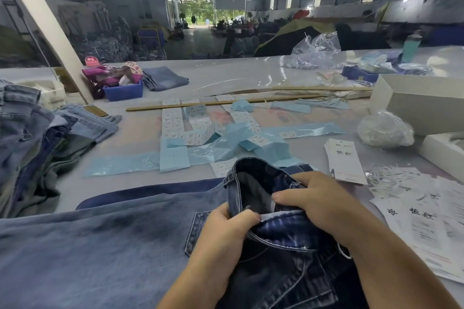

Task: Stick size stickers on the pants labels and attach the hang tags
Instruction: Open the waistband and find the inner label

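Head view: dark, faded-blue jeans [273,246], waistband bunched.

Dark blue denim pants [281,253] cut off by the bottom edge below both hands, print on white sticker sheets [173,120] beyond the hands too small to read, pants label hidden inside the waistband

Single head-worn view, looking forward and down, close over table [140,133], hall beyond
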The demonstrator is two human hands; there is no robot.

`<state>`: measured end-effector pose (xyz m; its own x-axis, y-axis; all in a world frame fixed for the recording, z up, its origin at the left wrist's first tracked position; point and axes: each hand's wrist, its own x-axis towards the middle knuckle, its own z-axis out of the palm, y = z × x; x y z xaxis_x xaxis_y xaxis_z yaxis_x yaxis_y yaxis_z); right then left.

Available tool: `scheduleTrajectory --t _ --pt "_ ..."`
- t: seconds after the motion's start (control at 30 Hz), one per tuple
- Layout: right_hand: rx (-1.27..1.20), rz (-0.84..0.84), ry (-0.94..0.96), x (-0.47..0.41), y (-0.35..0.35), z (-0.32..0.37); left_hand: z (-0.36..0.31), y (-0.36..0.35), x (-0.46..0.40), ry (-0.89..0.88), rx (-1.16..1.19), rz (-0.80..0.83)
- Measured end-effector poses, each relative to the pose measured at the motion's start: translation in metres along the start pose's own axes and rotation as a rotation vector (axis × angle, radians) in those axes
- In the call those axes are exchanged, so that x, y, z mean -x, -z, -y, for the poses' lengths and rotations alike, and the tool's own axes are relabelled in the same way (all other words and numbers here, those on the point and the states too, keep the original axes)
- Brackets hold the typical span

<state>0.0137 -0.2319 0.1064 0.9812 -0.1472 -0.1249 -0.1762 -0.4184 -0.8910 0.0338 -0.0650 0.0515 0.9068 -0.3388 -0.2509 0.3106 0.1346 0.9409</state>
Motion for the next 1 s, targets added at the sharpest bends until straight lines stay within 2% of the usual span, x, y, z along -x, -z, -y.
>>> scheduleTrajectory --t 0.13,0.27,0.33,0.47,0.6,0.73,0.8,0.9,1.0 --pt "-0.466 0.063 -0.101 0.002 0.001 -0.012 0.006 -0.005 0.0 -0.279 -0.312 -0.316" --pt "-0.716 0.057 -0.091 -0.001 0.005 -0.022 0.014 -0.009 -0.002 -0.841 -0.627 -0.333" --pt "-0.793 0.072 -0.053 -0.002 0.006 -0.026 0.016 -0.012 -0.003 -0.965 -0.773 -0.318" --pt "-0.897 0.078 -0.032 -0.003 0.007 -0.032 0.014 -0.017 -0.005 -0.956 -0.875 -0.322" --pt "-0.928 0.077 -0.062 -0.006 0.01 -0.034 0.007 -0.029 -0.003 -0.815 -0.846 -0.374" --pt "-0.928 0.07 -0.076 -0.006 0.011 -0.034 0.003 -0.029 -0.001 -0.73 -1.006 -0.383" --pt "-0.929 0.053 -0.072 -0.005 0.01 -0.035 0.0 -0.027 0.002 -0.634 -1.051 -0.352" --pt "-0.912 0.047 -0.053 -0.003 0.008 -0.034 -0.007 -0.024 0.005 -0.475 -1.041 -0.291" --pt "-0.93 0.076 -0.059 -0.004 0.009 -0.033 -0.018 -0.025 0.003 -0.441 -0.914 -0.279"
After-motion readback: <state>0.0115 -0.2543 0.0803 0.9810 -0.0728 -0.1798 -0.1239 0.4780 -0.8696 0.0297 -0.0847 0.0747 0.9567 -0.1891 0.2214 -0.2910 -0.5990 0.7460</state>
